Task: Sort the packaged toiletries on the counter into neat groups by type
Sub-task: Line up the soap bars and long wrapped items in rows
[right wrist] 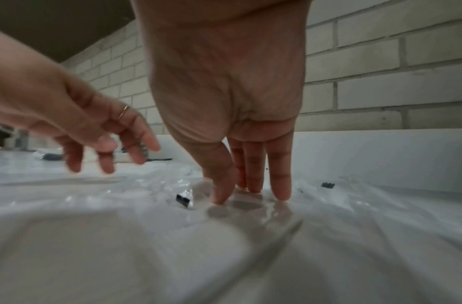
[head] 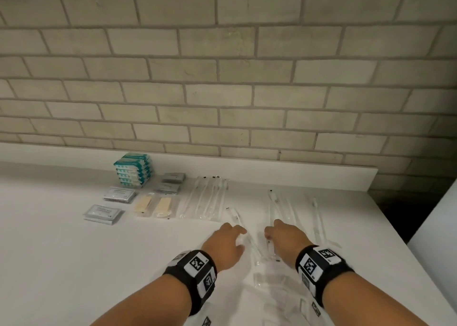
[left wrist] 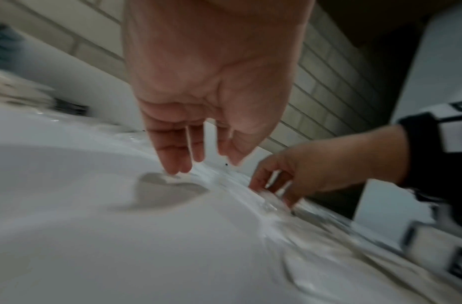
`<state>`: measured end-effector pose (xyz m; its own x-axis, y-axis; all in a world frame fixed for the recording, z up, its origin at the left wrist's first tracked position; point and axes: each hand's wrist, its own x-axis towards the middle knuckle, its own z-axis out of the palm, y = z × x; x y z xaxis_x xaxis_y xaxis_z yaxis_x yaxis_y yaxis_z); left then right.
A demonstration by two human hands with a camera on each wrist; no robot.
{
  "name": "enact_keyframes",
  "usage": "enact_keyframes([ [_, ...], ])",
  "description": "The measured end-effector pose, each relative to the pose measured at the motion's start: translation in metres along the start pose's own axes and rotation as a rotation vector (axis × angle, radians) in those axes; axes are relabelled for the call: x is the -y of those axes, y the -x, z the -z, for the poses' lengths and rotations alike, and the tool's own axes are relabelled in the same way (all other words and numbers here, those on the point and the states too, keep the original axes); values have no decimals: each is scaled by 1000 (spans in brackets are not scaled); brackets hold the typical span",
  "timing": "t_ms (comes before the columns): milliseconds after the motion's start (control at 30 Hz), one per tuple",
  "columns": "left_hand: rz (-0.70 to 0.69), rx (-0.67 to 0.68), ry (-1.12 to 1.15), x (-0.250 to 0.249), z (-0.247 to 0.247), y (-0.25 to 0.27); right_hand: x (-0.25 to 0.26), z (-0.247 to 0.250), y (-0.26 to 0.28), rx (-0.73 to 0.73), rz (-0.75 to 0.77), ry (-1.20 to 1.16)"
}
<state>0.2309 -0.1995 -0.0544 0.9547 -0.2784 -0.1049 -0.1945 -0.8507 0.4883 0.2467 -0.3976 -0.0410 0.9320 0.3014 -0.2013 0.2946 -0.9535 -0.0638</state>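
Note:
Over the white counter [head: 74, 264], my left hand [head: 238, 236] hangs with relaxed, straight fingers, and its tips touch down beside a clear-wrapped toothbrush [head: 235, 215]. Just to the right, my right hand [head: 269, 236] presses straight fingertips [right wrist: 280, 193] onto another clear toothbrush pack [head: 271, 250]. Neither hand grips anything. Sorted groups lie at the back left: a stack of teal boxes [head: 132, 171], grey sachets [head: 120, 194], beige items in clear sleeves [head: 153, 205] and a row of wrapped toothbrushes [head: 207, 199]. The wrist views are blurred.
More loose wrapped toothbrushes [head: 316, 214] lie to the right of my hands, near the counter's right edge [head: 405, 241]. A wrapped comb [head: 269, 279] and other clear packs sit between my wrists. A brick wall [head: 222, 78] backs the counter.

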Motion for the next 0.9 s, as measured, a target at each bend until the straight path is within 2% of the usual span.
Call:
enact_keyframes([
  [33,-73,39,-35,-5,-2,3,3,1,2,-22,17,15],
  [100,-133,123,-120,-14,-8,7,9,3,5,-70,63,65],
  [233,-66,139,-217,-18,-13,5,3,2,0,-75,207,207],
  [367,-31,118,-265,-12,-8,3,-6,11,-17,-199,333,97],
  [433,-23,87,-257,-9,-7,3,-8,21,-26,-265,287,-76],
  [633,-52,49,-288,-6,-11,-3,5,54,-34,-381,78,-787],
  [733,-100,58,-339,-4,-13,-6,9,74,-43,-488,-18,-972],
  [800,-119,51,-362,-3,-15,-8,6,74,-54,-411,-121,-964],
  [900,-104,42,-400,1,-15,-14,0,56,-63,-162,-276,-867],
])
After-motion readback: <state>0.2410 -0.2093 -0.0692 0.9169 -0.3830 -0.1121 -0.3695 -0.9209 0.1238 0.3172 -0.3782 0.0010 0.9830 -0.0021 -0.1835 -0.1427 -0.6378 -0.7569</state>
